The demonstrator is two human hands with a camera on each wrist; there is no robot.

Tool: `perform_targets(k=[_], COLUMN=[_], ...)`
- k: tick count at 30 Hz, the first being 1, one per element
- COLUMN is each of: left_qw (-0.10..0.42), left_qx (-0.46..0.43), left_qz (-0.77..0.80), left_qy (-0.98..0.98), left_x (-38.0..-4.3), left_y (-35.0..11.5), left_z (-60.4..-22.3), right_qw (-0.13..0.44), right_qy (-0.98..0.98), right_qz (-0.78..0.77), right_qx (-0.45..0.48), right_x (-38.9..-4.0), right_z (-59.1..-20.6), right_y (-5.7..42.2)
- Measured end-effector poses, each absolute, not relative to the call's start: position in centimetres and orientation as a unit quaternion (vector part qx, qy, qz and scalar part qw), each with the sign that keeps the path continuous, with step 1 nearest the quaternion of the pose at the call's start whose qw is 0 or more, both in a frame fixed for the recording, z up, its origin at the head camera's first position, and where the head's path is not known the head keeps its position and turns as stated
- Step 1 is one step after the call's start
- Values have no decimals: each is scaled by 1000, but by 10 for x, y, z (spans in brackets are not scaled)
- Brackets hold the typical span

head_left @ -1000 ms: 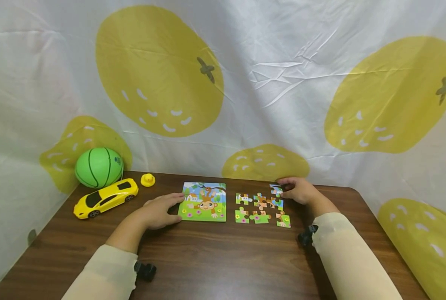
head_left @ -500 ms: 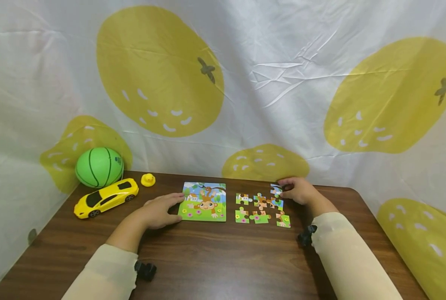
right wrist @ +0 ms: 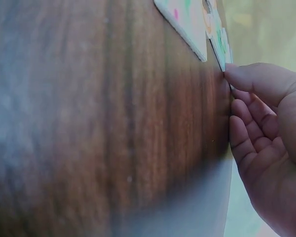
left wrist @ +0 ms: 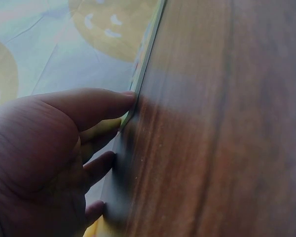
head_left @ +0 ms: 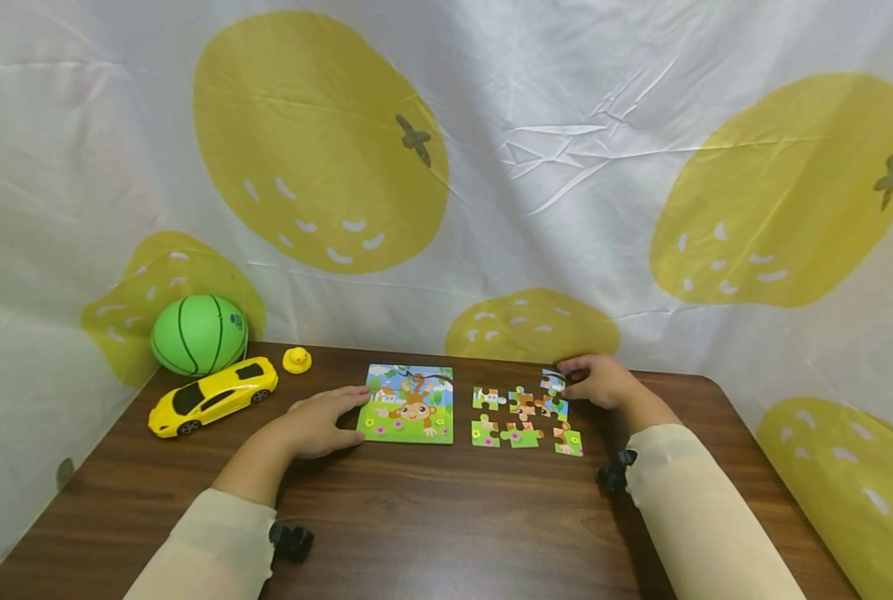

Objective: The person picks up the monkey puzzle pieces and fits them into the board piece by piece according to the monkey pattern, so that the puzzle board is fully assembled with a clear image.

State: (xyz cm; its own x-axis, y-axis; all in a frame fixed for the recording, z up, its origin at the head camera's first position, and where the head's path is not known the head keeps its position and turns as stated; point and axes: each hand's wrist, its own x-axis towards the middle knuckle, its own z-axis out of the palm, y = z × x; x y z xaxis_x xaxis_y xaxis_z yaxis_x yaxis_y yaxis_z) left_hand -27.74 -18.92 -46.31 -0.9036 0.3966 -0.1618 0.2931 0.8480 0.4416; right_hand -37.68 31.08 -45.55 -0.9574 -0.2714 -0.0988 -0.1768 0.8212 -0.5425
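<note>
My left hand (head_left: pixel 321 422) touches the left edge of a square picture board (head_left: pixel 409 421) showing a monkey, thumb and forefinger spread along that edge. In the left wrist view, the thumb of my left hand (left wrist: pixel 54 133) meets the board's thin edge (left wrist: pixel 147 57). To the right, my right hand (head_left: pixel 599 382) pinches the right side of a blue puzzle piece (head_left: pixel 552 382), top right of the loose pieces. Up close, the right hand (right wrist: pixel 271 113) has its thumb against a piece edge, the other fingers bent; the forefinger's contact is partly hidden. Several puzzle pieces (head_left: pixel 523 436) lie in rows beside the board.
A yellow toy car (head_left: pixel 212 397), a green ball (head_left: pixel 199 335) and a yellow rubber duck (head_left: pixel 296 360) stand at the back left of the brown wooden table (head_left: pixel 446 525). Behind it hangs a white curtain (head_left: pixel 536 208) with yellow fruit prints.
Both hands stay almost still. The top right puzzle piece has shifted very slightly to the right with my right hand; the board has not moved visibly.
</note>
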Motion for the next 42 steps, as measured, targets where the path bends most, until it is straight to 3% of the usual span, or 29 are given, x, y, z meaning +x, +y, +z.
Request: perform_targets(k=[22, 42], left_qw=[124, 127], left_qx=[179, 180], left_qz=[212, 206], left_qy=[953, 953], left_x=[-276, -280], left_y=[-189, -191], left_z=[-462, -467], right_qw=[24, 86], right_qy=[951, 917], right_qz=[-248, -319], right_qx=[-183, -221], right_x=[-370, -367], right_z=[-438, -431], right_y=[278, 196])
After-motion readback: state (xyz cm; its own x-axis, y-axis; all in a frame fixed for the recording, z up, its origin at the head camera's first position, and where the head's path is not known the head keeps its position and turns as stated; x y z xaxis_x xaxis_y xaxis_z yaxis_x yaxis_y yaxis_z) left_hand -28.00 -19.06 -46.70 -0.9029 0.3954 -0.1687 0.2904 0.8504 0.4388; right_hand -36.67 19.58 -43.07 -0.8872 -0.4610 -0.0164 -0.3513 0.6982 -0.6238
